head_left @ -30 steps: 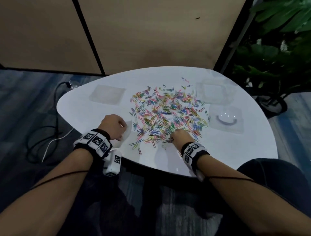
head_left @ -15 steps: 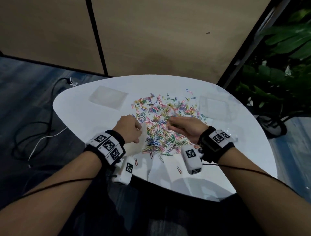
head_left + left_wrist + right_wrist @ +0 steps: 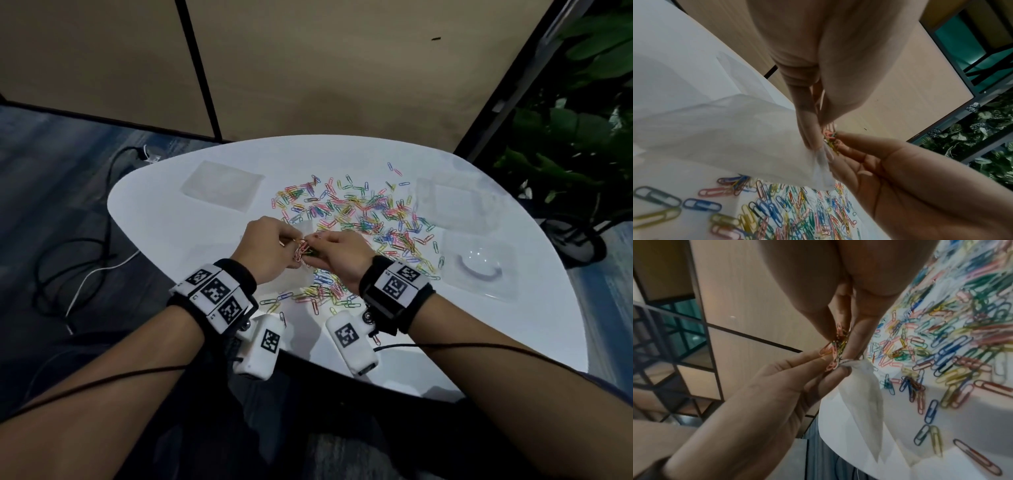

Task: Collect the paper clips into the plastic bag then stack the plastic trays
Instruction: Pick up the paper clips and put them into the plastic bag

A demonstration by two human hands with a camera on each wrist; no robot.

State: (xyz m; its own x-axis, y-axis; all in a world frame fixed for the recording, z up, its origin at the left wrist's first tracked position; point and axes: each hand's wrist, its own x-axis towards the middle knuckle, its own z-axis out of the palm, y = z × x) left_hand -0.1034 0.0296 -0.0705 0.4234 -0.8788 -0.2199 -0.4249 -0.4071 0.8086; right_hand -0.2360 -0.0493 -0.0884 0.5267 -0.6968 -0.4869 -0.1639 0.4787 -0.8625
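Observation:
Many coloured paper clips (image 3: 356, 212) lie scattered across the middle of the white table (image 3: 513, 329). My left hand (image 3: 291, 244) pinches the rim of the thin clear plastic bag (image 3: 725, 129), lifting its mouth above the near part of the pile. My right hand (image 3: 317, 247) pinches a bunch of paper clips (image 3: 839, 339) right at the bag's mouth, touching the left fingertips (image 3: 840, 369). The bag (image 3: 861, 395) hangs down to the table. One clear plastic tray (image 3: 222, 183) lies far left, another (image 3: 459, 202) far right, and a domed one (image 3: 479, 270) nearer on the right.
The table's near edge (image 3: 342, 373) curves just under my wrists. Cables (image 3: 85, 274) trail on the dark floor to the left. A potted plant (image 3: 565, 154) stands at the right beyond the table. Wood wall panels rise behind.
My right hand took clips from the pile's near edge and carried them left to the bag. My left hand lifted the bag's mouth off the table towards it.

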